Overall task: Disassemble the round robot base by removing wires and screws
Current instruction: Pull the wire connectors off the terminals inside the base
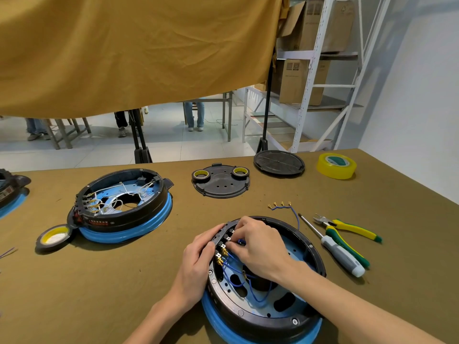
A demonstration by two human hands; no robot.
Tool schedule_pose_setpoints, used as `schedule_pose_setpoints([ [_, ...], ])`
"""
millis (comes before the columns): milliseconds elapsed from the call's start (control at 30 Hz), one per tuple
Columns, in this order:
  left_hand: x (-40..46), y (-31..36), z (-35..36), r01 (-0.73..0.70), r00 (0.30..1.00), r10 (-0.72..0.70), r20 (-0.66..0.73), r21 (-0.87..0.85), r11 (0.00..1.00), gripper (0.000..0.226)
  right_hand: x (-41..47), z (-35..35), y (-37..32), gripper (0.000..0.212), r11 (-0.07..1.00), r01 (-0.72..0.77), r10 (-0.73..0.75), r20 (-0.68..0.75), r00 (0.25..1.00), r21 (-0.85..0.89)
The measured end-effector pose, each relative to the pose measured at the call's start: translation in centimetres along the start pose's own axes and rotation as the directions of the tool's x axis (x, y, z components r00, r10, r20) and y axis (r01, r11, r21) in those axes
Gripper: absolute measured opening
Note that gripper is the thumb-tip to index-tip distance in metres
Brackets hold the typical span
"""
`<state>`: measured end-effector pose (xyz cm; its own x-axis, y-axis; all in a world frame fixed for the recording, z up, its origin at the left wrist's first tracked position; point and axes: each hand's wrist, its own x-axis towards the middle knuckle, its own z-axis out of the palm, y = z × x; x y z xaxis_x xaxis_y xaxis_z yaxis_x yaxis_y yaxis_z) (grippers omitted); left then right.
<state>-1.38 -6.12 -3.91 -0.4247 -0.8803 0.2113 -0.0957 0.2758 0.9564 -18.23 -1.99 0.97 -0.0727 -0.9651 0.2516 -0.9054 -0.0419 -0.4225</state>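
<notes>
The head view shows the round robot base [267, 281] at about 6 o'clock on the table [124, 281], close to the near edge, open side up. The left hand [198, 256] grips the rim at about 9 o'clock of the base, fingers curled over the strip of black switches there. The right hand [258, 244] reaches inside from 3 o'clock; its fingertips are drawn together at the terminals, it seems pinching a connector, but the contact itself is hidden. As I judge it, the task is in the middle: one blue wire bundle [283, 207] with brass ends lies already free at 12 o'clock just beyond the base, while several blue wires [238, 276] are still plugged in, and screws still sit in the rim. The screwdriver [332, 247] and pliers [347, 232] lie untouched at 3 o'clock, near the base, so the right forearm has little room on that side. At 10 o'clock a second base [124, 202] stands well apart, and between them the cloth gives open room for putting down removed parts.
</notes>
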Motion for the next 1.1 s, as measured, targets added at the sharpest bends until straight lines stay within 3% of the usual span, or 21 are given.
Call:
schedule_pose_setpoints([
  [433, 0.02, -0.05, 0.03, -0.017, 1.0, 0.017, 0.012, 0.018, 1.0, 0.048, -0.36, -0.22, -0.04, 0.022, 1.0, -0.004, 0.004, 0.005, 1.0, 0.01],
  [600, -0.01, 0.14, 0.09, -0.034, 0.999, 0.033, 0.021, 0.02, 0.999, 0.057, -0.52, -0.31, -0.17, 0.021, 0.998, -0.023, 0.024, -0.012, 1.0, 0.05],
  [733, 0.06, 0.04, 0.07, -0.036, 0.999, 0.035, 0.024, 0.029, 0.999, 0.048, -0.64, -0.57, -0.07, 0.019, 0.995, -0.01, 0.01, 0.001, 1.0, 0.101],
  [1100, 0.0, 0.21, -0.07, -0.049, 0.998, 0.048, 0.033, 0.041, 0.998, 0.056, -0.72, -0.72, -0.08, 0.018, 0.994, 0.001, -0.002, 0.007, 1.0, 0.109],
])
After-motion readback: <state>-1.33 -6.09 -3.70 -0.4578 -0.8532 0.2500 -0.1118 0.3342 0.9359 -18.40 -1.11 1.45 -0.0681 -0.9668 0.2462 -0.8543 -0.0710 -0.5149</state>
